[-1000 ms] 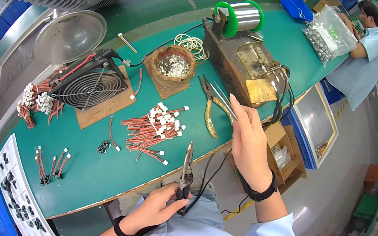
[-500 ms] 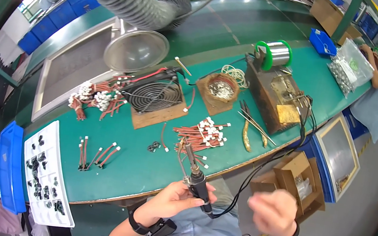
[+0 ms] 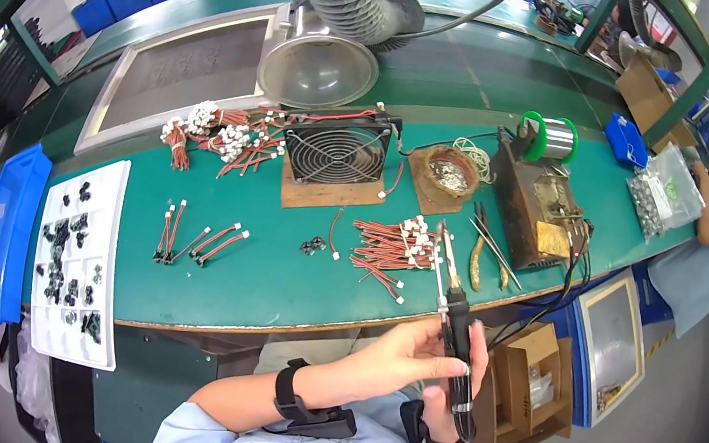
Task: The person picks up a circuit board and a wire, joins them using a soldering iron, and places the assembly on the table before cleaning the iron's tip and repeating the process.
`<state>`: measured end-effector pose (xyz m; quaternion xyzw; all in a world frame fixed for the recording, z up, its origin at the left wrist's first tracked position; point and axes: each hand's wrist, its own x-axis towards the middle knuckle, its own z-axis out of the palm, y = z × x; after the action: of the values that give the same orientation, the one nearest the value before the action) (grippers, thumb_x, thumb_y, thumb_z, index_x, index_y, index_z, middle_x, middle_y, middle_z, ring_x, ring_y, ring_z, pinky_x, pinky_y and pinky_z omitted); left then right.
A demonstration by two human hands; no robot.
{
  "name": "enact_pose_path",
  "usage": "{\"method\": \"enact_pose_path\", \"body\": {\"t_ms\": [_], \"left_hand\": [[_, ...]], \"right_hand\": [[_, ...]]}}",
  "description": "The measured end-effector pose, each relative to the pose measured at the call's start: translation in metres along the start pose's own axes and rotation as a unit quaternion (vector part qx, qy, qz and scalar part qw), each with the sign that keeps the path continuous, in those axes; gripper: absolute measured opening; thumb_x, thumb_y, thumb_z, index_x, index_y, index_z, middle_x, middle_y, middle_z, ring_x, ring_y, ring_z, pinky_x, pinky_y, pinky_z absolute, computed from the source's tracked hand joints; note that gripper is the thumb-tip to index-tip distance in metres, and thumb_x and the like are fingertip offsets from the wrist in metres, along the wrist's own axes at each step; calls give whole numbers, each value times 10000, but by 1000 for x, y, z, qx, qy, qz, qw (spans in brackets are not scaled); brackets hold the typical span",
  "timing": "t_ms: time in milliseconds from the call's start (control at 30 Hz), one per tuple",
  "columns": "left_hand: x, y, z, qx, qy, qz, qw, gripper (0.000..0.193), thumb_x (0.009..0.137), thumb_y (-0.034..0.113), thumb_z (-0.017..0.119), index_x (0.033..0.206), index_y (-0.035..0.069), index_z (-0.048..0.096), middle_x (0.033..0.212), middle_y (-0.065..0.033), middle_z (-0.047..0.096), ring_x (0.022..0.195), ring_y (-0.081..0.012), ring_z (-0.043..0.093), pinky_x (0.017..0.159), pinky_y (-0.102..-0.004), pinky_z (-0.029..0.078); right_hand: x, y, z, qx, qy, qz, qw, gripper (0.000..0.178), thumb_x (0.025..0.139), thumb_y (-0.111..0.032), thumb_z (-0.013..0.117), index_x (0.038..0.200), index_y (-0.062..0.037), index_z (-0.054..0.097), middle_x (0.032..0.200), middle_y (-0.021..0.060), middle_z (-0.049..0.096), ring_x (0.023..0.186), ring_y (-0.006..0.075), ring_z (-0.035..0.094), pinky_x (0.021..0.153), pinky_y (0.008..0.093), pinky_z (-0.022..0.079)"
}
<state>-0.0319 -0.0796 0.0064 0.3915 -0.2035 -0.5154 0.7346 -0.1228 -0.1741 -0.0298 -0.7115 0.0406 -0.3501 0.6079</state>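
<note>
A soldering iron with a black handle is held right of centre, low in the frame, its tip pointing up toward the leads. The left hand pinches the handle, thumb laid across it. The right hand has come in behind the lower handle; half a second ago it was apart at the lower right. It is partly hidden, so whether its fingers close on the handle cannot be told.

A second ago that right hand was at the tweezers, which now lie across the pliers right of centre. So the iron is the only tool in the hands, and nothing appears to be under soldering at this moment.

Just left of the tip in view is the pile of red-and-black leads with white connectors; contact cannot be judged. Farther out, the solder pot and solder reel stand upper right, the fan upper centre, and the white tray of black parts at left.
</note>
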Motion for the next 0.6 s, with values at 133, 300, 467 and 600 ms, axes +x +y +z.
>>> {"method": "enact_pose_path", "body": {"t_ms": [133,300,467,600], "left_hand": [[0,3,-10,133,-15,-14,991,242,888,123,566,1101,15,531,1080,-106,576,992,-216,569,866,-332,448],[-21,10,-36,602,174,159,763,260,811,100,619,1054,14,583,1114,-140,552,980,-315,545,835,-366,444],[-26,22,-77,773,277,140,554,346,723,70,651,1059,19,584,1154,-139,529,1021,-292,522,851,-392,417],[-29,18,-75,815,296,103,487,349,709,49,655,1048,9,583,1129,-127,540,985,-271,528,828,-385,399]], "right_hand": [[10,-1,-11,-31,-48,7,998,566,817,-283,653,1241,6,415,1096,139,518,942,201,540,842,311,425],[11,22,-14,-34,38,36,998,426,823,-199,627,1171,-31,447,1092,119,499,951,193,523,828,315,419],[27,26,-9,-33,48,73,996,319,815,-81,611,1100,-66,467,1047,120,502,855,176,537,754,289,440],[31,33,-4,-54,-13,30,998,297,827,-69,600,1087,-74,459,1003,153,545,780,185,567,708,297,465]]}}
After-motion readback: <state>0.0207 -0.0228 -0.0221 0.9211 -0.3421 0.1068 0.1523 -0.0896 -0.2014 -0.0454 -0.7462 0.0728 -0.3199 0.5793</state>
